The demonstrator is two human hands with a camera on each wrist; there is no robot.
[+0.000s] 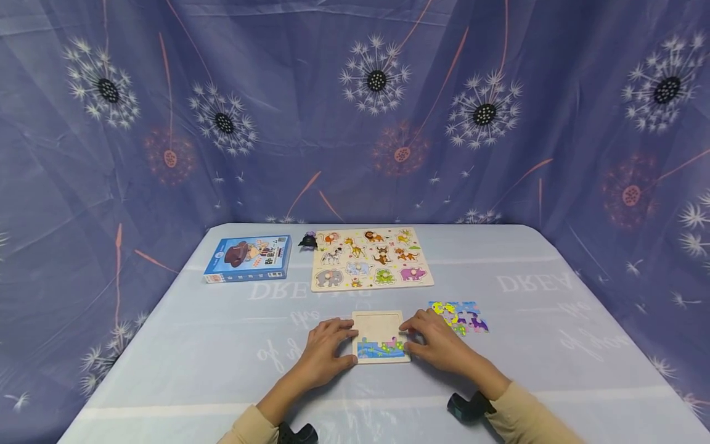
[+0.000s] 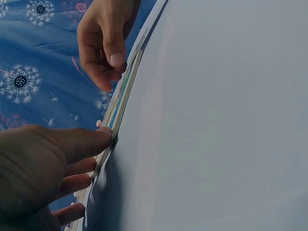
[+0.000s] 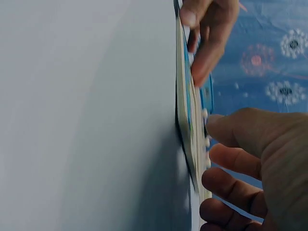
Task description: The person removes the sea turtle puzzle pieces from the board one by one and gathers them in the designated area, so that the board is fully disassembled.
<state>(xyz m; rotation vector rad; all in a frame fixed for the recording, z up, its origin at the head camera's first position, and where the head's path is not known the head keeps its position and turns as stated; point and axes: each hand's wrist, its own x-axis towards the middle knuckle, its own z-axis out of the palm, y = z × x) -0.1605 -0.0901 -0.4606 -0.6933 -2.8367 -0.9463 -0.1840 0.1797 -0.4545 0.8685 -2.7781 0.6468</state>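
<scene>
A small wooden puzzle tray (image 1: 377, 324) lies in front of me, with blue and green sea pieces (image 1: 379, 349) along its near side and bare wood above them. My left hand (image 1: 327, 348) rests at the tray's left side, thumb by the near corner and the other fingers loosely extended. In the left wrist view, that thumb (image 2: 98, 139) touches the tray's edge. At the right side is my right hand (image 1: 438, 342), its fingers relaxed and bent close to the rim. The right wrist view shows its thumb and fingertips (image 3: 216, 180) apart, with no piece visible between them.
Behind my right hand lie several joined yellow, blue and purple puzzle pieces (image 1: 471, 317). Farther back is a wooden animal peg board (image 1: 371, 259), with a small black figure (image 1: 308, 241) beside it. A blue box (image 1: 246, 259) sits at the back left of the table (image 1: 222, 370).
</scene>
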